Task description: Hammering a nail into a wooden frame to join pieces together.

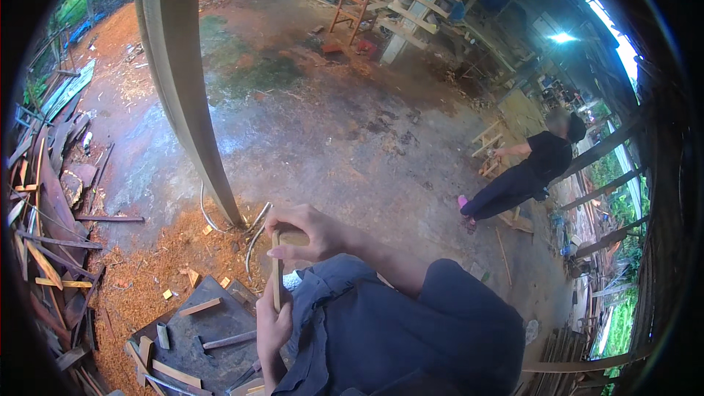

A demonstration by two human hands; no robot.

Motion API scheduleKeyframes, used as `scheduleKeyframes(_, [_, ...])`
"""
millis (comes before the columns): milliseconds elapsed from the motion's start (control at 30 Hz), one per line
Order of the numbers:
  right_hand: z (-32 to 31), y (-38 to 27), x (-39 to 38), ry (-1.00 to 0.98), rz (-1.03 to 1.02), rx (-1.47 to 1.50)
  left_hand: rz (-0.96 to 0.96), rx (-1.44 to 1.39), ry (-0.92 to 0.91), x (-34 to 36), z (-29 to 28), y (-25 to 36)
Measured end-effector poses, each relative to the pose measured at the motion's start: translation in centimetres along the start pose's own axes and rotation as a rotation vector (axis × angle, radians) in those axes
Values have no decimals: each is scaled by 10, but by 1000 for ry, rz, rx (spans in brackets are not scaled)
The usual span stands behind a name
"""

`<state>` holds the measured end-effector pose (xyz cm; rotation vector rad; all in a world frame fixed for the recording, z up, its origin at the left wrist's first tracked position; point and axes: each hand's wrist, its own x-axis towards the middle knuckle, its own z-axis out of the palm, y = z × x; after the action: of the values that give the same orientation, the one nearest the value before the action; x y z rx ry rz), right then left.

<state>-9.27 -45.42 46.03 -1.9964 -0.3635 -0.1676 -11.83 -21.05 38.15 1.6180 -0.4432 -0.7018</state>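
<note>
Between my two hands stands a narrow, light wooden strip point(277, 282). My left hand point(273, 326) is wrapped round its lower part, thumb along the wood. From the right, my right hand point(306, 229) reaches over and pinches the upper end. A tan patch shows between its fingers; I cannot tell whether that belongs to the strip. Below and left, a dark work surface point(183, 326) carries a hammer point(229, 340), a short wooden stick point(200, 306) and several more wood pieces point(176, 375). Dark cloth covers my lap next to the hands.
A wooden post point(180, 73) rises just beyond my hands, with sawdust point(139, 286) round its foot. Scrap boards point(55, 249) pile up on the left. To the right a person in dark clothes point(532, 172) stands by wooden frames. A wooden chair point(352, 4) is at the back.
</note>
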Motion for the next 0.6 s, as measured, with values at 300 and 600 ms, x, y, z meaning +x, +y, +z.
scheduleKeyframes(300, [16,5,4,-42,-7,0,-18,-27,55,-14,0,-14])
scheduleKeyframes(600, [24,16,5,-58,40,-14,-14,-69,82,-13,5,-25])
